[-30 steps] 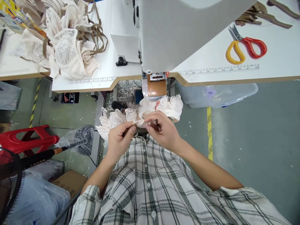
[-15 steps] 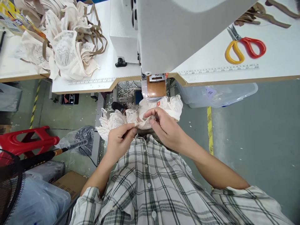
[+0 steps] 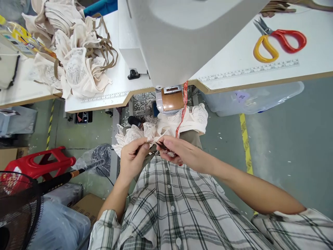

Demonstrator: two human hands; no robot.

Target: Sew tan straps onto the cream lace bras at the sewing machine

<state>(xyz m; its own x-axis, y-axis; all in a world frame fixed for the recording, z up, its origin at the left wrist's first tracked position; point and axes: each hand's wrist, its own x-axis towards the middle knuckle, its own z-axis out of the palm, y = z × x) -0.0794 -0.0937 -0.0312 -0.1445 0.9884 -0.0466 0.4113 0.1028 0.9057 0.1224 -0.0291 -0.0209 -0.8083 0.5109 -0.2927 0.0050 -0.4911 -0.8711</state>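
Note:
A cream lace bra [image 3: 195, 118] lies across my lap below the sewing machine. My left hand [image 3: 132, 156] pinches a narrow edge of it between thumb and fingers. Close by on the right, my right hand [image 3: 183, 151] is wrapped round small dark thread snips [image 3: 160, 144], whose points are directed at the pinched edge. Most of the snips' body is hidden in my palm. A red cord [image 3: 184, 107] runs from the machine down to my right hand.
The white sewing machine [image 3: 182, 38] overhangs my lap, with its brown-covered plate [image 3: 172, 100]. More bras [image 3: 78, 69] are piled on the left tabletop. Scissors [image 3: 270, 41] lie on the right. A red stool [image 3: 39, 165], a fan [image 3: 20, 205] and a plastic bin [image 3: 260, 100] stand around.
My right hand has turned palm inward and moved slightly lower, with the snips now showing at the edge my left hand pinches. The red cord is now stretched into view. My view has shifted a little.

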